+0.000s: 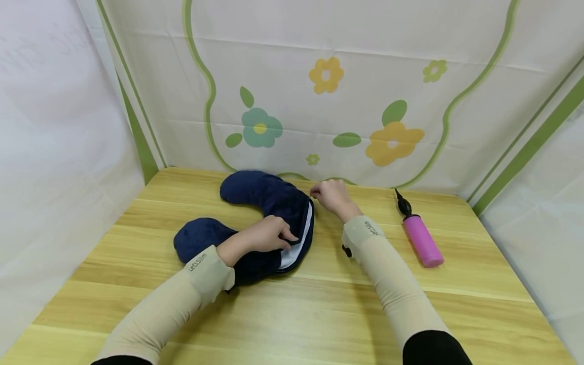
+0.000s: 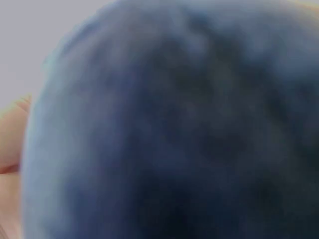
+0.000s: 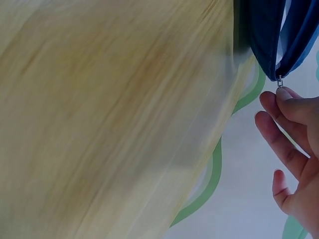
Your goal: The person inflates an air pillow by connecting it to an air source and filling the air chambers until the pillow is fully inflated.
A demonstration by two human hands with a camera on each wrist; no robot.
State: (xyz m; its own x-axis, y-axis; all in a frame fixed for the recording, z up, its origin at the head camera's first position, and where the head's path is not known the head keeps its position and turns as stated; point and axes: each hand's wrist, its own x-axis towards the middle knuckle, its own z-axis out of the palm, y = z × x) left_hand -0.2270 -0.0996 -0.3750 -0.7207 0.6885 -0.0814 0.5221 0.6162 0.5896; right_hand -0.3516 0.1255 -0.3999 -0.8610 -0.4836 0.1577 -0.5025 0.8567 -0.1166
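Observation:
A dark navy U-shaped neck pillow [image 1: 251,187] lies on the table, its zipped end gaping so that white lining [image 1: 298,251] shows. Across its near arm reaches my left hand [image 1: 265,234], thumb and forefinger gripping the pillow at the edge of the opening. My right hand [image 1: 334,196] is at the far end of that opening. In the right wrist view, its thumb and forefinger pinch the small metal zipper pull [image 3: 280,81], and the other fingers are spread loosely. Blurred navy fabric [image 2: 164,124] fills most of the left wrist view, hiding much of the left hand.
To the right on the wooden table [image 1: 319,314] lies a pink hand pump [image 1: 423,241] with a black nozzle. A white curtain [image 1: 292,91] printed with flowers hangs behind the table's back edge. More white cloth stands at both sides.

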